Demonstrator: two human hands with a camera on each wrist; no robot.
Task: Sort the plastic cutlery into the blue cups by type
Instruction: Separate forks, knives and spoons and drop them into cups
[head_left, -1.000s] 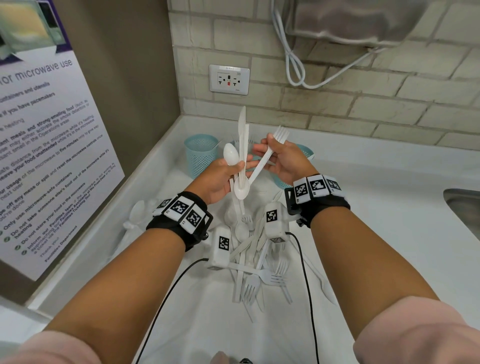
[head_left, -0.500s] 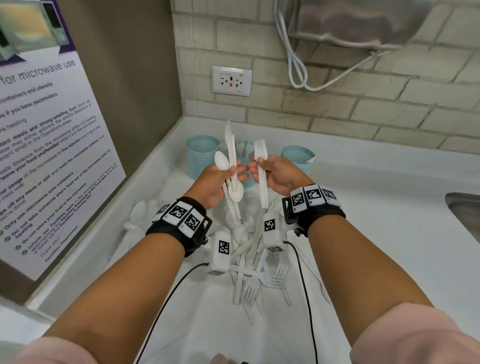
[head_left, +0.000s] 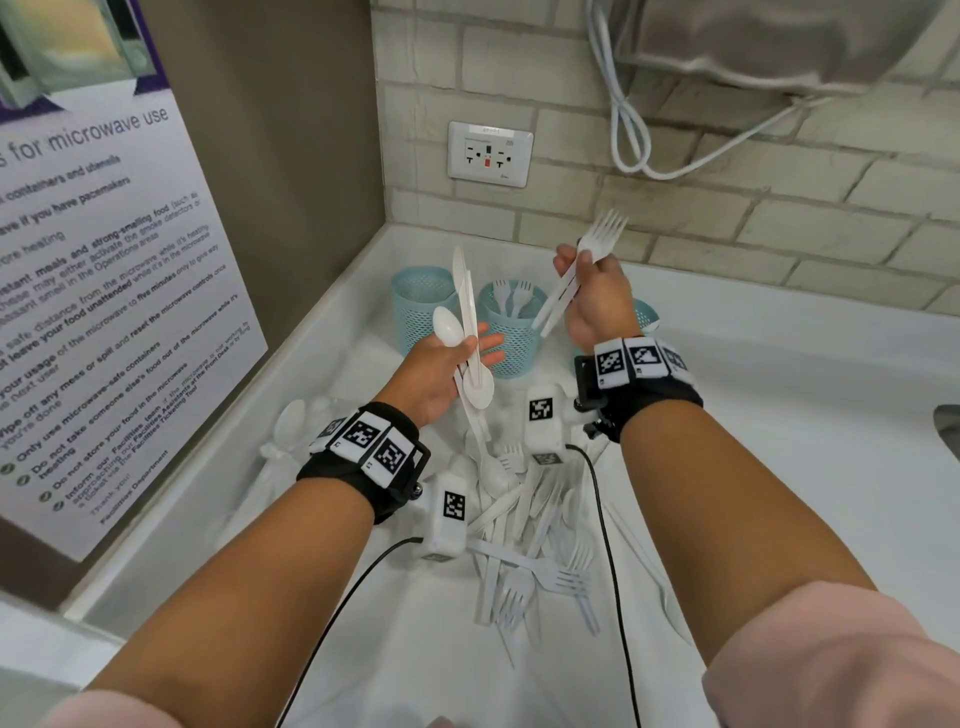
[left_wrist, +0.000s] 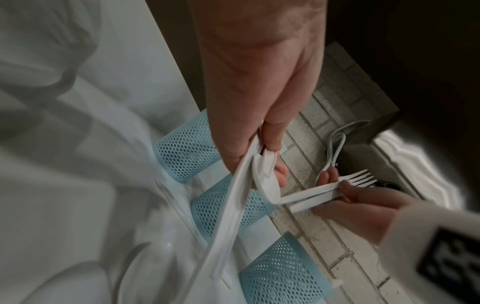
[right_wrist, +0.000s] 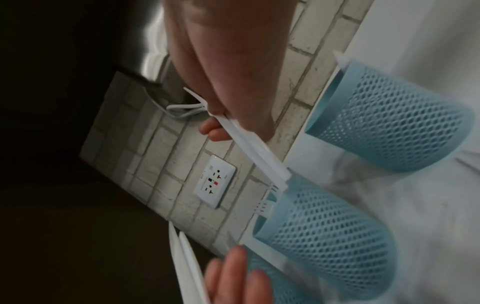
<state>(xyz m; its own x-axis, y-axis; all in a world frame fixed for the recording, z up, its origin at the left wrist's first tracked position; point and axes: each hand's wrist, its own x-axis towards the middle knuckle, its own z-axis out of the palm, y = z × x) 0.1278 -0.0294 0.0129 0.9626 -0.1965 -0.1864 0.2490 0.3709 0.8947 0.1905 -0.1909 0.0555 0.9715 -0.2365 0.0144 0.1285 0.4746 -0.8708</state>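
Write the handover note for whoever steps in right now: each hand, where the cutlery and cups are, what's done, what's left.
Left hand: grips a mixed bunch, spoons and what look like knives.
Right hand: pinches the forks, tines up, handles angled toward the middle cup.
Cups: three blue mesh cups at the back wall. The middle cup already holds forks; the left cup looks empty; the right cup is mostly hidden.
Left: drop these forks, sort the left hand's bunch, then the pile on the counter.
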